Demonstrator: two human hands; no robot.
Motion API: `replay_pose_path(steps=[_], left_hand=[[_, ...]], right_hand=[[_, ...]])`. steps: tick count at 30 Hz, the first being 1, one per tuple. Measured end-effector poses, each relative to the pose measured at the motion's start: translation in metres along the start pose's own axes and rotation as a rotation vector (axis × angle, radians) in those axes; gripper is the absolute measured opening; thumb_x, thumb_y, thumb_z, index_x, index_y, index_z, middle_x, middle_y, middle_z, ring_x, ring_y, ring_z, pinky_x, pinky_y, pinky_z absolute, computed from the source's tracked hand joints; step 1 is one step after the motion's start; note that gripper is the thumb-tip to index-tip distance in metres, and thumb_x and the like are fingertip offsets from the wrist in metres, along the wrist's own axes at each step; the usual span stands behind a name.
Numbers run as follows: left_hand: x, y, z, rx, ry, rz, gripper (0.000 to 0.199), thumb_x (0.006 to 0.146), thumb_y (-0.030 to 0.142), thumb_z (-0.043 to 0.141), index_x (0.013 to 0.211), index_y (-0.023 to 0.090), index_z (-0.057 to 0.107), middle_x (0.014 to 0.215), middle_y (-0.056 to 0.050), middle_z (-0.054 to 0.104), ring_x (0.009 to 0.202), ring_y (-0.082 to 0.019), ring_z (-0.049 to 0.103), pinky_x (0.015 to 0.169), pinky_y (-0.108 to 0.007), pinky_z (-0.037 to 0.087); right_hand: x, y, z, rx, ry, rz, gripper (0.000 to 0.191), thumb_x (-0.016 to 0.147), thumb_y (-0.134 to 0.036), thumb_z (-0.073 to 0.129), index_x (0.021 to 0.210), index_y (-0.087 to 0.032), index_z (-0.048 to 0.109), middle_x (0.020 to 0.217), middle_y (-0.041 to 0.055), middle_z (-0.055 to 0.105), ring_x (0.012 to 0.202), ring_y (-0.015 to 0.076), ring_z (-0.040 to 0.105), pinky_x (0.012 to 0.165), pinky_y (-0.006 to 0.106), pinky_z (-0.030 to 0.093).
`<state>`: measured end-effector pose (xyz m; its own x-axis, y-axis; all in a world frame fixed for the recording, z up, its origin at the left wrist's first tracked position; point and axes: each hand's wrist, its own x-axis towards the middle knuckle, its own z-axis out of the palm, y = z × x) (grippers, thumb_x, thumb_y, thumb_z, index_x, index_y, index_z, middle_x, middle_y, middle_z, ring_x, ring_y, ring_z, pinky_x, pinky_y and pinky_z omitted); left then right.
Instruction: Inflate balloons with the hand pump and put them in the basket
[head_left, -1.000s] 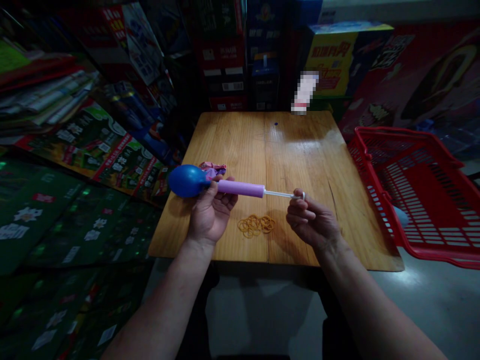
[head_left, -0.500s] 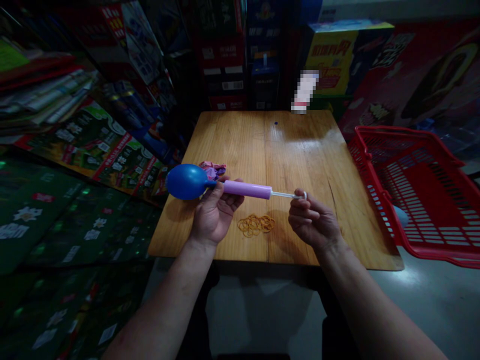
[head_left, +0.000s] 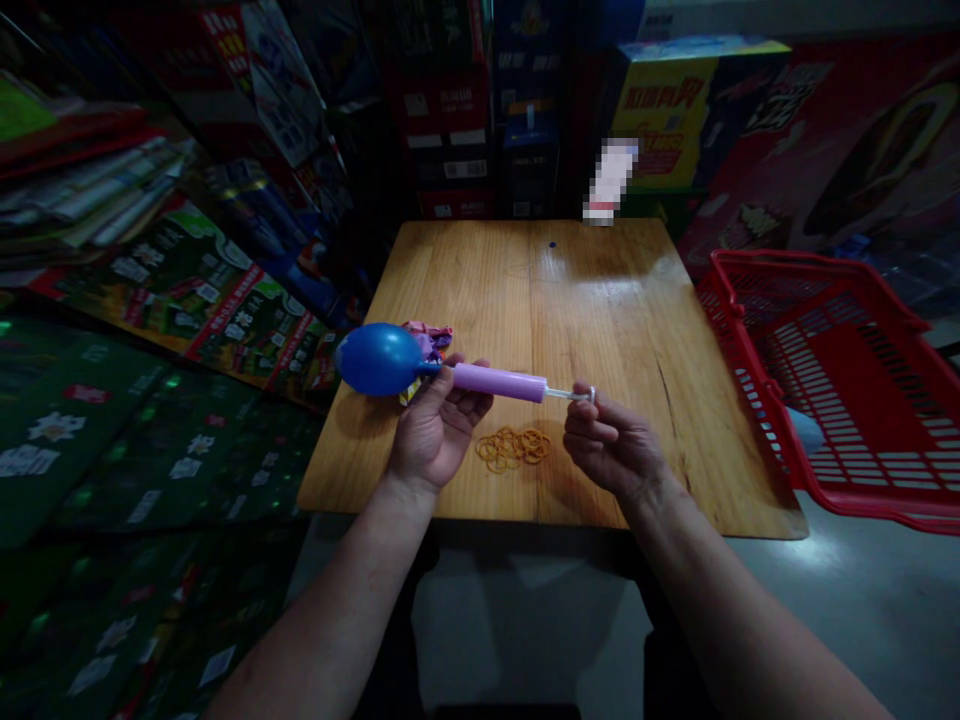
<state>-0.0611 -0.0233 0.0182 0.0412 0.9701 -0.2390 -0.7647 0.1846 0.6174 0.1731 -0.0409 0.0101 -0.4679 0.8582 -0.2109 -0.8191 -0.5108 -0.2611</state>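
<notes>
A blue balloon [head_left: 379, 359], partly inflated, sits on the nozzle end of a purple hand pump [head_left: 500, 382]. My left hand [head_left: 435, 425] pinches the balloon's neck where it meets the pump, thumb on top. The fingers of my right hand [head_left: 611, 435] are closed on the white handle of the pump, and a short stretch of its pale rod shows. Both hands are above the wooden table [head_left: 600, 310]. Beneath the pump lies a bunch of tan rubber bands [head_left: 513, 450]. Behind the blue balloon, partly hidden, are limp pink and purple balloons [head_left: 431, 338].
A red shopping basket [head_left: 832, 390] stands right of the table, with a pale blue object [head_left: 806, 432] inside. Green cartons [head_left: 150, 440] are stacked on the left. More boxes [head_left: 450, 110] line the back. A small dark blue dot [head_left: 553, 245] lies on the far tabletop.
My right hand has moved left, pushing the pump's rod further in. The blue balloon looks slightly larger, and my left hand has shifted a little to the right.
</notes>
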Motion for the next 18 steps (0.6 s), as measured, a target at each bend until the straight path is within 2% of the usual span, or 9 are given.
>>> replay_pose_path(steps=[4,8,11,15,18], left_hand=[[-0.001,0.007,-0.002,0.008,-0.024,0.072,0.021,0.095,0.032,0.063,0.114,0.024,0.069,0.117,-0.008,0.074,0.109,-0.021,0.069,0.095,-0.039,0.055],[-0.009,-0.009,0.002,0.047,-0.063,-0.041,0.022,0.095,0.03,0.063,0.116,0.024,0.068,0.119,-0.01,0.073,0.108,-0.024,0.07,0.095,-0.044,0.054],[-0.011,-0.017,0.003,0.032,-0.054,-0.053,0.022,0.095,0.03,0.064,0.116,0.023,0.068,0.117,-0.011,0.074,0.109,-0.024,0.07,0.097,-0.045,0.053],[-0.009,-0.02,0.003,0.023,-0.041,-0.055,0.022,0.093,0.031,0.065,0.113,0.022,0.069,0.115,-0.012,0.075,0.11,-0.025,0.07,0.099,-0.044,0.052],[-0.007,-0.016,0.003,0.033,-0.014,-0.057,0.022,0.092,0.03,0.067,0.112,0.021,0.069,0.113,-0.012,0.075,0.109,-0.024,0.07,0.096,-0.041,0.054]], right_hand=[[-0.003,-0.006,0.0,0.03,-0.022,-0.05,0.013,0.09,-0.009,0.06,0.099,-0.016,0.065,0.072,-0.0051,0.066,0.046,0.0003,0.047,0.048,0.012,0.044],[0.001,0.011,-0.003,-0.011,0.021,0.018,0.016,0.086,-0.01,0.068,0.1,-0.015,0.067,0.078,-0.0014,0.07,0.051,0.0021,0.052,0.052,0.014,0.048],[0.003,0.018,-0.004,0.002,0.012,0.023,0.018,0.085,-0.011,0.071,0.102,-0.014,0.067,0.078,-0.0011,0.07,0.051,0.0014,0.052,0.052,0.014,0.048],[0.003,0.019,-0.004,0.026,-0.003,0.044,0.021,0.082,-0.009,0.072,0.102,-0.014,0.067,0.077,-0.0016,0.069,0.049,0.0012,0.05,0.051,0.013,0.047],[0.002,0.013,-0.002,0.031,0.042,0.056,0.016,0.083,-0.008,0.068,0.097,-0.015,0.067,0.074,-0.0027,0.068,0.047,0.0008,0.048,0.048,0.013,0.045]])
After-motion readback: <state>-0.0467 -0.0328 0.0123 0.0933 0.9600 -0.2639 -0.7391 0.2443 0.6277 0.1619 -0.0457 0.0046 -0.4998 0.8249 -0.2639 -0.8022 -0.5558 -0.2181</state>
